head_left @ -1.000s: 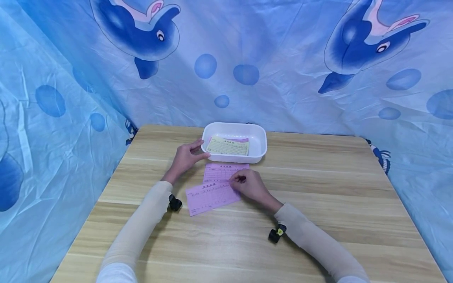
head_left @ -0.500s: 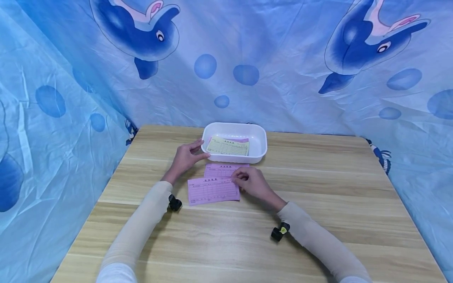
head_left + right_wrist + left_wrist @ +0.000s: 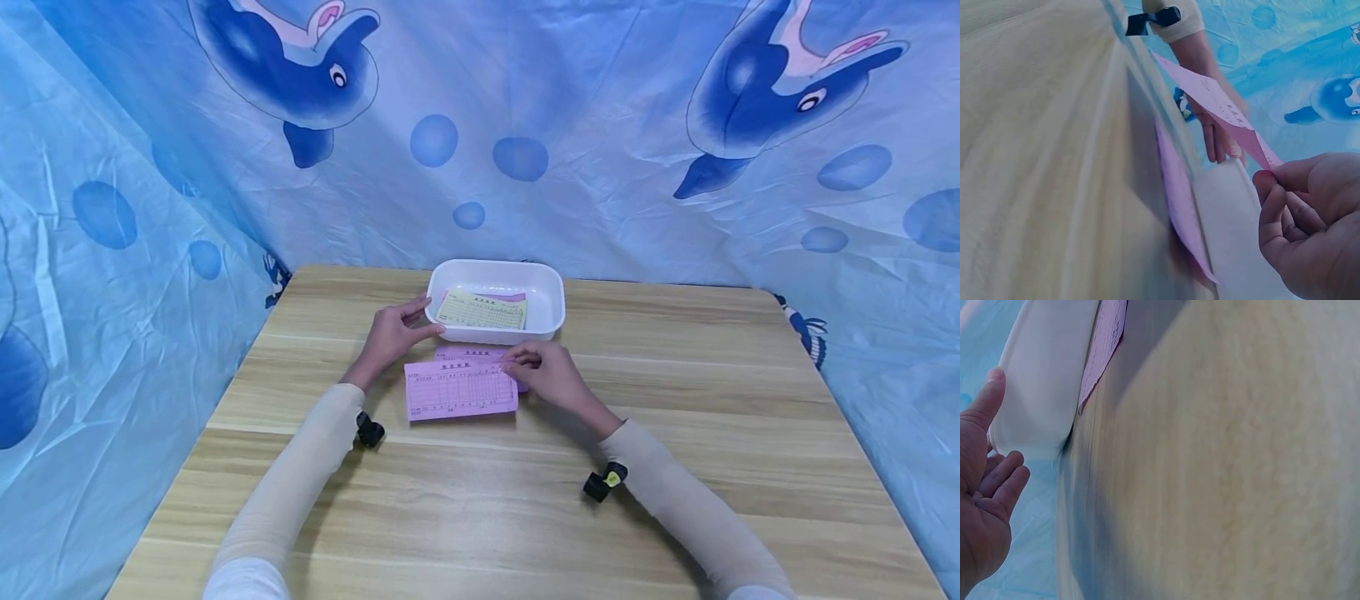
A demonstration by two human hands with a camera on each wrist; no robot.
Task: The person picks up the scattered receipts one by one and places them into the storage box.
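My right hand (image 3: 553,377) pinches a pink printed form slip (image 3: 459,393) by its upper right corner, between thumb and index finger. In the right wrist view that slip (image 3: 1216,106) is raised off the table and bends along its length. A second pink slip (image 3: 459,353) lies on the table under it, close against the front of a white plastic tray (image 3: 546,302). My left hand (image 3: 392,335) holds the tray's left end, thumb at the front rim and fingers at the side. Inside the tray, a yellow slip (image 3: 482,312) lies over another pink slip (image 3: 517,297).
The wood-grain table (image 3: 675,400) ends just behind the tray. Blue dolphin-print cloth (image 3: 585,208) hangs behind and along both sides. Each wrist carries a small black camera (image 3: 370,431).
The pinched pink slip has been lifted from the table, turned straighter and moved toward the tray, covering more of the slip beneath. My left hand and the tray stay put.
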